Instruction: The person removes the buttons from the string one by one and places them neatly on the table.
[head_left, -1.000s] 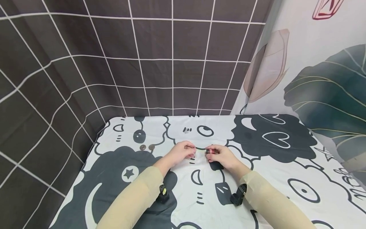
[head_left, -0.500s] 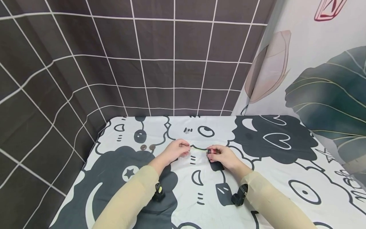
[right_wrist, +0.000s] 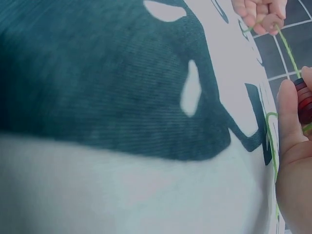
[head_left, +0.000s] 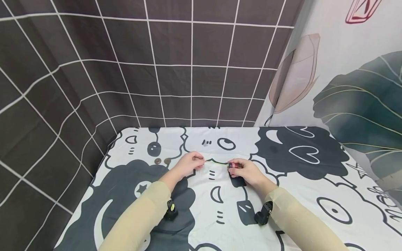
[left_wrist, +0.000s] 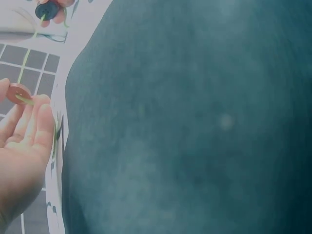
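Observation:
Between finger and thumb, my left hand (head_left: 187, 164) pinches a reddish-brown button (left_wrist: 17, 91) with a green string (left_wrist: 24, 66) passing through it. My right hand (head_left: 248, 171) grips a short stack of dark and red buttons (right_wrist: 304, 101), lined up face to face on the same string. The string runs fairly straight from one hand to the other, over the middle of the patterned cloth. In the right wrist view a loose length of green string hangs below the stack beside the palm. The fingers partly hide the stack.
Two brown buttons, one left (head_left: 157, 161) and one right (head_left: 167, 161), lie on the black-and-white cloth (head_left: 201, 209) left of my hands. A dark gridded curtain (head_left: 172, 80) hangs behind and at left. A leaf-print curtain (head_left: 355, 104) hangs at right.
My left hand has moved left, away from the right hand, and a longer stretch of green string shows between them. The right hand has stayed nearly in place with the stack.

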### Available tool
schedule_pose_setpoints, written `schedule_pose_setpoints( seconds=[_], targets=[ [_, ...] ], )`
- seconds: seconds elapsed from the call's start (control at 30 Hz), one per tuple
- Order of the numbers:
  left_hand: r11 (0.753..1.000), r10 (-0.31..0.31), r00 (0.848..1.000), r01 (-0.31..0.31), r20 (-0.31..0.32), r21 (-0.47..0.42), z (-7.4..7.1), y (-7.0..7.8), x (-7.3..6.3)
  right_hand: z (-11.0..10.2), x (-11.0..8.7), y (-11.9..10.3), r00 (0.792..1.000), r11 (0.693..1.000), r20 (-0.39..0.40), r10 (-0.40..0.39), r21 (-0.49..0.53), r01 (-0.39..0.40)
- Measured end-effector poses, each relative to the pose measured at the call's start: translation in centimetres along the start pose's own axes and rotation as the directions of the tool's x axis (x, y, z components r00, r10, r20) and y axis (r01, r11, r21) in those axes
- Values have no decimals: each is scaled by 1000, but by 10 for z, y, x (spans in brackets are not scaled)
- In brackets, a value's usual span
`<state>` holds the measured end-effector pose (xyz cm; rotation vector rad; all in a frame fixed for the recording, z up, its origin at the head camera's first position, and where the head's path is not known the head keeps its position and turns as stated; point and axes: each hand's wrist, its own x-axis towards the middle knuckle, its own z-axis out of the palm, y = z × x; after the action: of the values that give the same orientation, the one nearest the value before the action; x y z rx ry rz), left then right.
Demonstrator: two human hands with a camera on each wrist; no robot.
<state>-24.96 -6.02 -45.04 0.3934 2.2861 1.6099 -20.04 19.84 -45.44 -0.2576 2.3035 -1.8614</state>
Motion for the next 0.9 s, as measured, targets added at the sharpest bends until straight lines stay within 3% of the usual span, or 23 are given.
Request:
schedule_pose_setpoints(
  seconds=[0.43,0.9],
  targets=[
    [999,10,997,-7,-76,44,-11,-3,-3,-2,-1,7,1000,1000,-5,12,-18,-12],
    [1000,2,992,2,-128,31,-25,-7,-4,-4,-1,9,1000,1000,-23,11,-1,-11]
  ],
)
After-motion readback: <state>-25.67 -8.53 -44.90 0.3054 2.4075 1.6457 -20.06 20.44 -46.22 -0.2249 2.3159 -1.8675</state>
